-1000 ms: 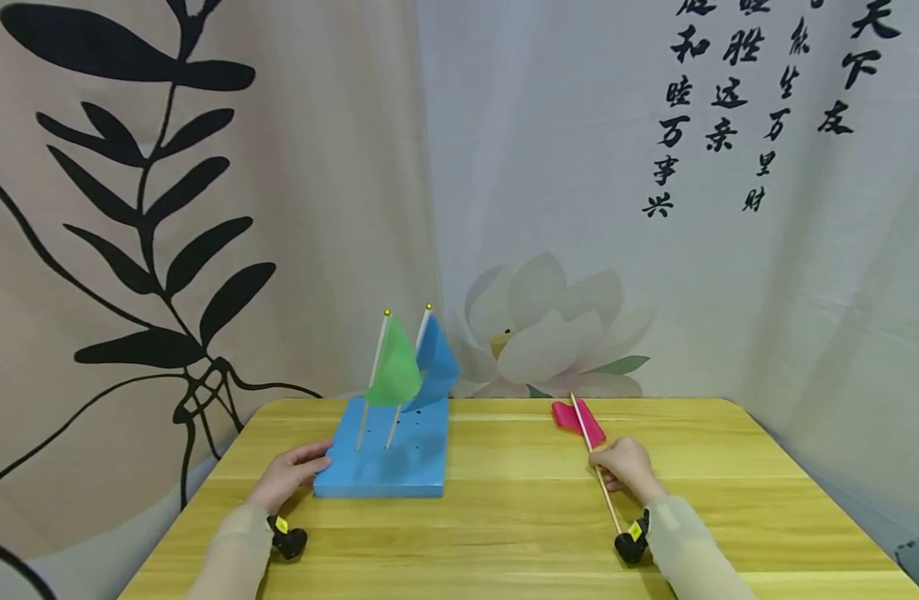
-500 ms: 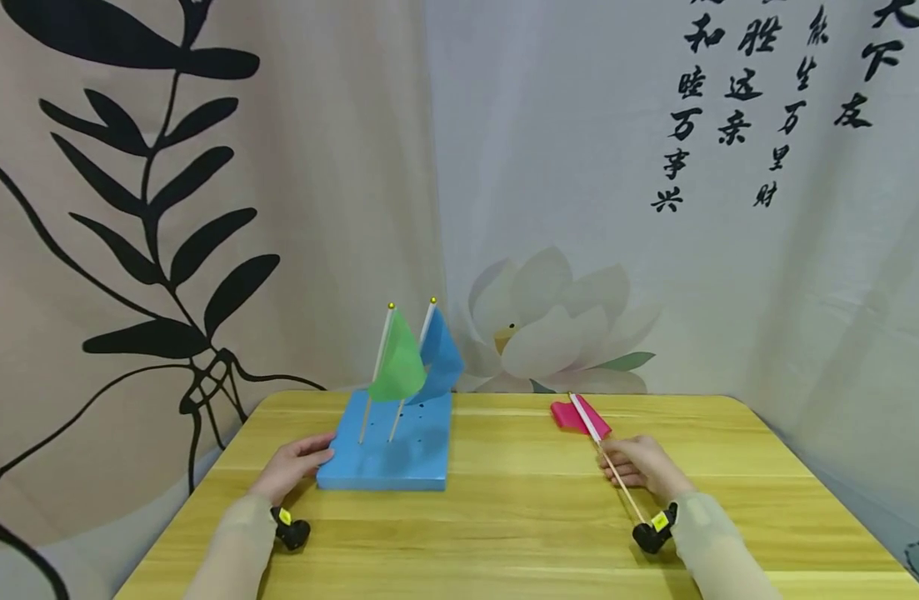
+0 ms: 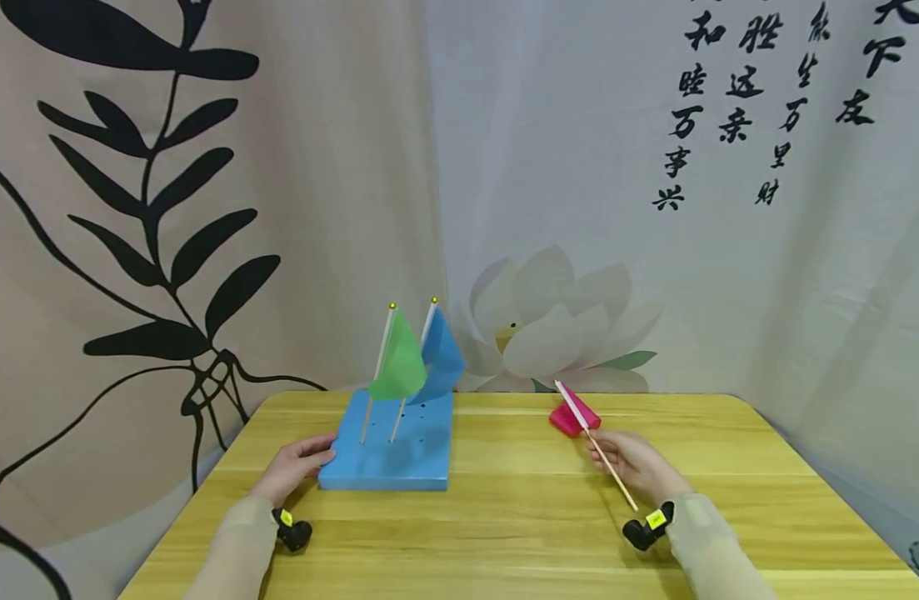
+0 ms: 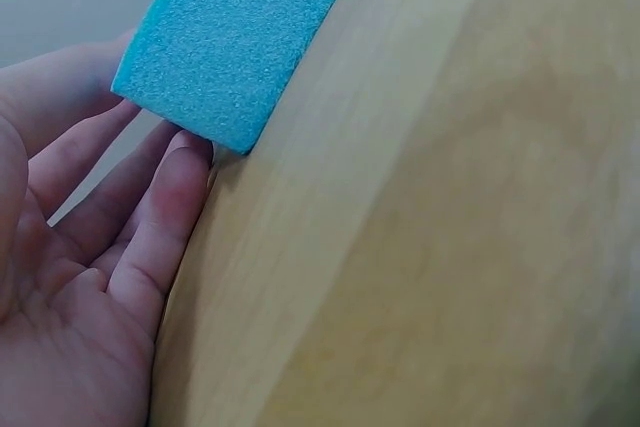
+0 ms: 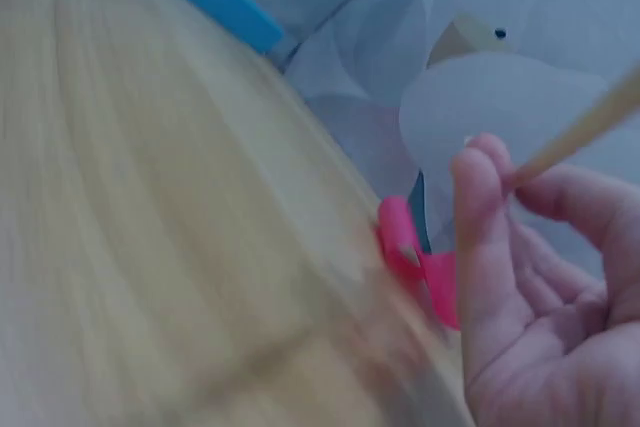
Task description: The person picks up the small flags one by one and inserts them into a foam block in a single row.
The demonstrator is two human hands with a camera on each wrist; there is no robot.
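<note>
My left hand point(image 3: 294, 468) touches the left side of a blue foam board point(image 3: 387, 471), its fingers fairly straight at the near corner. In the left wrist view the foam's edge point(image 4: 240, 47) meets the fingertips. A green flag point(image 3: 396, 362) and a blue flag point(image 3: 441, 358) stand in the board on thin sticks, leaning slightly right. My right hand point(image 3: 639, 462) pinches the wooden stick of a pink flag point(image 3: 575, 412) between thumb and fingers. The flag end slants up to the left, and the stick's bare end points down towards the wrist.
The board lies on a wooden table point(image 3: 504, 525). Several small dark holes show in its top. Behind the table hangs a pale curtain point(image 3: 339, 208) with printed leaves, a lotus and writing. A black wrist camera point(image 3: 642, 532) sits below the right hand.
My right hand has shifted its hold on the pink flag's stick, which now slants further left with its lower end lifted clear of the wrist camera. The left hand stays at the board.
</note>
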